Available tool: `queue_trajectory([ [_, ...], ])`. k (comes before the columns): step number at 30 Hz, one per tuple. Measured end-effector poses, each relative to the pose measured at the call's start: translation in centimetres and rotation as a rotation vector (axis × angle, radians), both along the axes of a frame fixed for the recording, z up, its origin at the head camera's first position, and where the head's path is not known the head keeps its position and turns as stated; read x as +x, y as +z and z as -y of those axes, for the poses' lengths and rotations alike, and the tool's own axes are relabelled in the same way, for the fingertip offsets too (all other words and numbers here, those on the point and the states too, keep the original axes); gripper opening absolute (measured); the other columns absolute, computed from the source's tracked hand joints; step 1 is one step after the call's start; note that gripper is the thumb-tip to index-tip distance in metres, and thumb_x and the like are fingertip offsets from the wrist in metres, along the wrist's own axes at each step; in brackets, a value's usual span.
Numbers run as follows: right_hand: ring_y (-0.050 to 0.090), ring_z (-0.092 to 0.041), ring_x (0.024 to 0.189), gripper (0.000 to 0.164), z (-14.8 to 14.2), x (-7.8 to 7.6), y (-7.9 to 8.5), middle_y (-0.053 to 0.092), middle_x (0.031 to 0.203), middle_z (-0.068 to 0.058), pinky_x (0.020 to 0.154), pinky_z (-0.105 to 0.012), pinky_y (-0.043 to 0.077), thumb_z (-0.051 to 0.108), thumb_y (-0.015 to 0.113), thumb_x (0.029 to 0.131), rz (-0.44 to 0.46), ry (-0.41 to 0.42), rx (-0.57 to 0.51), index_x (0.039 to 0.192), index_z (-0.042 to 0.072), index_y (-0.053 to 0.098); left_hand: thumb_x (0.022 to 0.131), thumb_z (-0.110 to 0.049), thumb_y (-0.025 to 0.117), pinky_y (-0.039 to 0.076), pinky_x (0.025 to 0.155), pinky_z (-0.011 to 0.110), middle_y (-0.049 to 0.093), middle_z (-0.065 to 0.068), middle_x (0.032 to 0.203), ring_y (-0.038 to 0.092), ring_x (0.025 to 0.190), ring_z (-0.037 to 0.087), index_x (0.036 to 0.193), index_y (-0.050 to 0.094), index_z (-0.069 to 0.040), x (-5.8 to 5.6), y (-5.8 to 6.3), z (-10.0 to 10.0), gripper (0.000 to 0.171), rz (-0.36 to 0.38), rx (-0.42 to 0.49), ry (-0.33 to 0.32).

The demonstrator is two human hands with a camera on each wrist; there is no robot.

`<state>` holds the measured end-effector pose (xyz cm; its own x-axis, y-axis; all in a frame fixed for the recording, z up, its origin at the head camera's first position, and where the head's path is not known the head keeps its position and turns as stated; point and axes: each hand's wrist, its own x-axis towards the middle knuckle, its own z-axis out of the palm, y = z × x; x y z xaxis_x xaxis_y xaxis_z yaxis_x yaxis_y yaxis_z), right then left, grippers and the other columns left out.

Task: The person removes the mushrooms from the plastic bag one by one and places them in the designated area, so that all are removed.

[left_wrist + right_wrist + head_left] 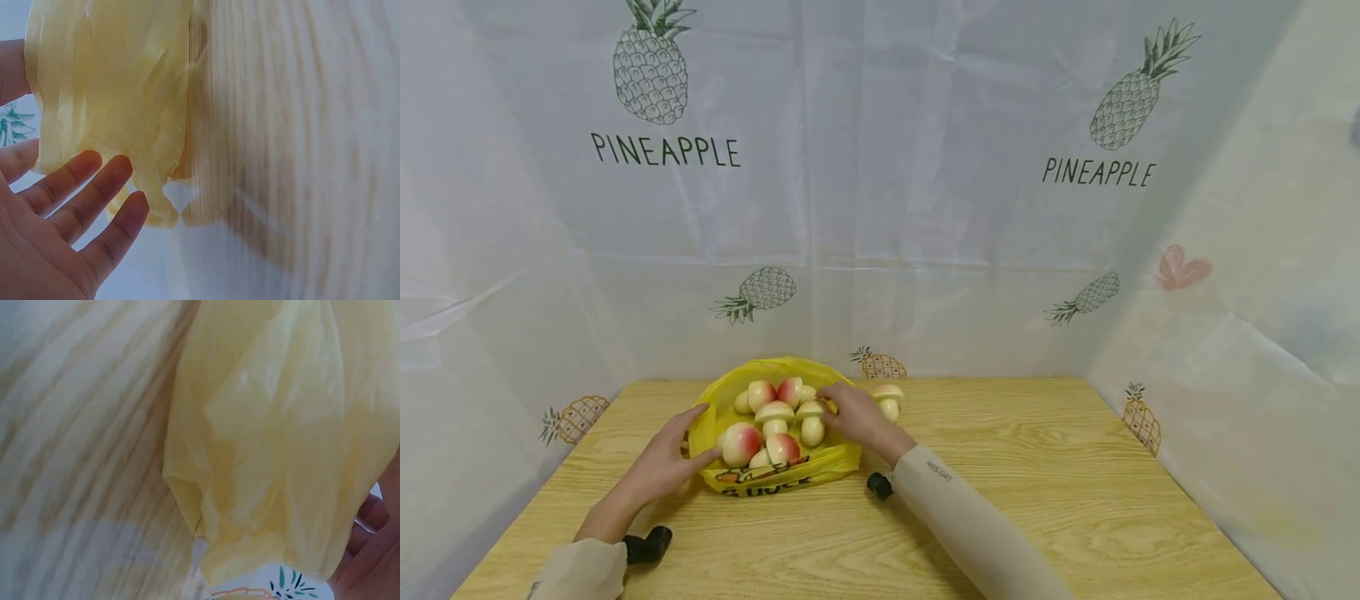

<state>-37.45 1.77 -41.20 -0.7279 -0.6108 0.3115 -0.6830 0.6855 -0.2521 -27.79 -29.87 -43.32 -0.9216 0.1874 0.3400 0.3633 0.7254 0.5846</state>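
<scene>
A yellow plastic bag (pixel 842 465) sits with its mouth spread wide on the table, holding several toy mushrooms (pixel 773 412), some with cream caps and others with red-and-cream ones. My left hand (pixel 662 458) is at the bag's left side, thumb toward the opening; in the left wrist view its fingers (pixel 103 184) are spread loosely along the outside of the plastic. Across the right rim reaches my right hand (pixel 865 421), fingertips close to a cream mushroom (pixel 811 423). The bag hides part of this hand in the right wrist view; I cannot tell whether it pinches anything.
One more cream mushroom (pixel 889 402) lies outside the bag, just beyond my right hand at the table's back. The light wooden table (pixel 1037 467) extends to the right. White sheets (pixel 925 208) printed with pineapples hang behind it and along both sides.
</scene>
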Motion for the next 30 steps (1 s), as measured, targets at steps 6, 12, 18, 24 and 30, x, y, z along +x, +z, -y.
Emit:
queue_trajectory([
  [6,0.056,-0.016,0.110,0.041,0.2,-0.5,-0.1,0.060,0.121,0.000,0.092,-0.032,0.045,0.033,0.065,0.092,0.062,-0.025,-0.015,0.127,0.015,0.059,0.089,-0.031,0.069,0.051,0.077,0.044,0.037,0.032,0.136,0.053,0.105,0.039,0.144,0.030,0.007,0.0,0.1,0.0,0.078,0.002,-0.004,0.001],
  [12,0.053,-0.016,0.113,0.057,0.5,-0.3,-0.1,0.052,0.131,-0.001,0.092,-0.033,0.045,0.047,0.068,0.085,0.102,-0.023,0.052,0.135,0.022,0.053,0.089,-0.032,0.069,0.048,0.082,0.049,0.038,0.031,0.136,0.051,0.107,0.040,0.144,0.030,0.008,0.0,0.2,0.0,0.078,0.004,-0.001,0.008],
  [18,0.052,-0.017,0.114,0.060,0.9,0.0,-0.2,0.049,0.132,-0.003,0.093,-0.035,0.044,0.043,0.072,0.084,0.137,-0.020,0.055,0.136,0.023,0.051,0.089,-0.032,0.069,0.044,0.087,0.055,0.037,0.033,0.137,0.047,0.113,0.044,0.144,0.030,0.009,0.2,0.3,-0.1,0.079,0.008,-0.012,0.010],
  [24,0.049,-0.019,0.119,0.061,1.2,0.2,-0.3,0.048,0.134,-0.006,0.098,-0.033,0.042,0.036,0.074,0.084,0.166,-0.004,0.036,0.138,0.020,0.050,0.089,-0.033,0.069,0.044,0.087,0.056,0.037,0.032,0.137,0.047,0.113,0.044,0.144,0.030,0.008,0.1,0.2,0.0,0.079,0.003,-0.016,0.010],
  [30,0.047,-0.021,0.122,0.060,1.4,0.3,-0.3,0.046,0.137,-0.008,0.099,-0.035,0.041,0.032,0.073,0.086,0.196,-0.009,0.013,0.138,0.018,0.049,0.089,-0.033,0.069,0.043,0.087,0.056,0.036,0.032,0.138,0.046,0.114,0.044,0.144,0.030,0.008,0.1,0.1,0.0,0.079,0.005,-0.018,0.017],
])
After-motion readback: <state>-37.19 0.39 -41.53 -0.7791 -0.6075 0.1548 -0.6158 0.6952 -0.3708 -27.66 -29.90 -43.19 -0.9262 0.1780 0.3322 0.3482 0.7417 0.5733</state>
